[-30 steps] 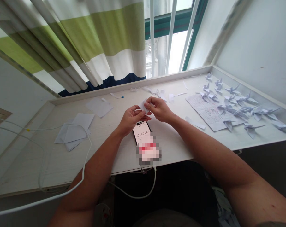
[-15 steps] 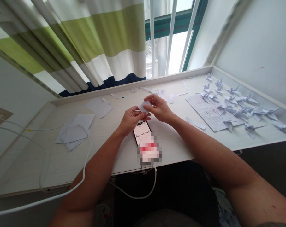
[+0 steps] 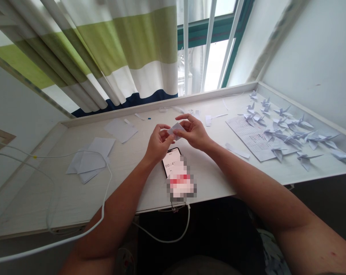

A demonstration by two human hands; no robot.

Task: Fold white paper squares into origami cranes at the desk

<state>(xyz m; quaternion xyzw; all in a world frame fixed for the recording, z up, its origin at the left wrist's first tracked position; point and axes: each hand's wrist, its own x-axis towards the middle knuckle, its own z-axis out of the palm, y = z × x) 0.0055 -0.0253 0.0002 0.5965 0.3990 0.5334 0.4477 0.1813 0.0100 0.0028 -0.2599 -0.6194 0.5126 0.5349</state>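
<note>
A small piece of folded white paper [image 3: 176,129] is pinched between the fingertips of my left hand [image 3: 159,143] and my right hand [image 3: 193,132], above the desk. Right below my left hand, a smartphone [image 3: 172,163] lies face up showing a timer, with a pixelated patch covering its lower part. Several folded paper cranes [image 3: 287,131] stand at the right end of the white desk [image 3: 207,179], some on a printed sheet [image 3: 254,136].
Loose white paper squares [image 3: 89,160] lie at the left, with another sheet [image 3: 120,130] behind them. A white cable [image 3: 105,202] runs across the desk's left part and another hangs below the front edge. Paper strips lie along the raised back rim, below a striped curtain and window.
My hands have risen slightly and the folded paper now tilts differently between my fingertips. The view has shifted slightly.
</note>
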